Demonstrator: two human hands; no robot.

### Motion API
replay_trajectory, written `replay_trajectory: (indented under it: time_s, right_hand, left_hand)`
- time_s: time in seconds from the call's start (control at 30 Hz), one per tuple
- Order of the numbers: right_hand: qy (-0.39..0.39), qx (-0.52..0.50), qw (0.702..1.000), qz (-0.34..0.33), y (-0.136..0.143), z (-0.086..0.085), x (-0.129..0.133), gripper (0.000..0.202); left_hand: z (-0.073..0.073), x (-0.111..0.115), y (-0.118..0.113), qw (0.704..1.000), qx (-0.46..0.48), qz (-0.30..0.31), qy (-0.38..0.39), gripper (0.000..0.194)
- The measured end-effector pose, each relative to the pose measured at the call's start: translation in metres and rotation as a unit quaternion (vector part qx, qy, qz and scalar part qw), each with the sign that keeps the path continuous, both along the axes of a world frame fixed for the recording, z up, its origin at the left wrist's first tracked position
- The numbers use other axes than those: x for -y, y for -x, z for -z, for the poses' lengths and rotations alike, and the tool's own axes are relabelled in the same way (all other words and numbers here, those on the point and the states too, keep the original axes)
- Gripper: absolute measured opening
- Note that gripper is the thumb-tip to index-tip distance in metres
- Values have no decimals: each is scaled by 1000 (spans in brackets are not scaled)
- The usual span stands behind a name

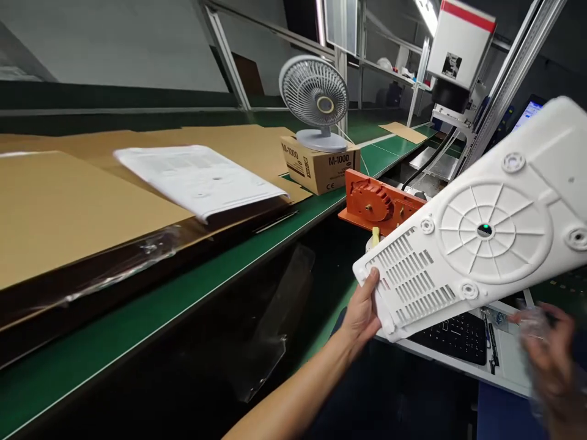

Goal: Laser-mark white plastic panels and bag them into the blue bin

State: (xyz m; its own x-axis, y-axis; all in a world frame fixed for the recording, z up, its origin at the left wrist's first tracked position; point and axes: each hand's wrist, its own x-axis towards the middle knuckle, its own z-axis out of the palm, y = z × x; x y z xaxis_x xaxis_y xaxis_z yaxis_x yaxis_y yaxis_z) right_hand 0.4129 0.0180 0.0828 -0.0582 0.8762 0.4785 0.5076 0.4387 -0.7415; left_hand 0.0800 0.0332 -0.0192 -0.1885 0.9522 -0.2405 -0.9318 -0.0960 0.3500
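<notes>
My left hand [362, 311] grips the lower left end of a large white plastic panel [495, 235], thumb on its face beside the slotted vents. The panel is tilted, its right end raised, and shows a round ribbed pattern with a hole in the middle. My right hand [548, 342], blurred by motion, is below the panel's right part, closed around crumpled clear plastic [535, 324]. Another white panel [202, 177] lies on brown cardboard [77, 195] at the left.
A grey fan [314, 91] stands on a cardboard box [321, 168] on the green bench [183, 269]. An orange fixture [373, 205] and a white machine head [462, 46] are beyond the panel. A black keyboard [454, 336] lies below it.
</notes>
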Motion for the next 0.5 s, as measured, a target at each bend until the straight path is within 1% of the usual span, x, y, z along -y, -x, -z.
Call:
replay_trajectory:
  time_s: [0.07, 0.1, 0.13, 0.17, 0.2, 0.23, 0.27, 0.3, 0.37, 0.4, 0.43, 0.47, 0.5]
  right_hand:
    - [68, -13, 993, -98, 37, 10, 1, 82]
    - [82, -30, 987, -133, 59, 14, -1, 82]
    - [83, -49, 985, -146, 79, 17, -3, 74]
    - [69, -65, 986, -135, 97, 18, -5, 61]
    - [46, -79, 990, -108, 109, 19, -6, 50]
    - [18, -89, 993, -70, 116, 18, -7, 41]
    - [-16, -96, 995, -26, 116, 17, -7, 38]
    - [-51, -96, 994, 17, 110, 15, -7, 39]
    - [-112, -56, 989, 77, 81, 8, -9, 44]
    - [-135, -11, 986, 94, 61, 4, -10, 47]
    - [-151, 55, 982, 103, 41, -1, -12, 47]
    - [-155, 126, 975, 101, 21, -6, -14, 46]
    - [-166, 171, 966, 101, 3, -11, -15, 45]
  left_hand:
    - [-5, -3, -21, 998, 29, 41, -36, 76]
    - [-7, -4, -32, 996, 35, 61, -50, 78]
    - [-8, -5, -43, 994, 35, 81, -63, 81]
    - [-7, -6, -53, 992, 26, 98, -72, 84]
    - [-5, -7, -61, 990, 9, 113, -80, 85]
    - [0, -7, -66, 988, -19, 124, -84, 86]
    - [5, -7, -68, 986, -57, 131, -82, 87]
    - [12, -7, -67, 984, -102, 130, -71, 89]
    - [26, -7, -52, 973, -206, 98, -37, 96]
    - [31, -8, -39, 964, -257, 67, -24, 100]
    - [34, -8, -24, 952, -305, 27, -22, 103]
    - [34, -9, -7, 936, -350, -18, -32, 103]
    - [32, -10, 10, 917, -390, -65, -52, 102]
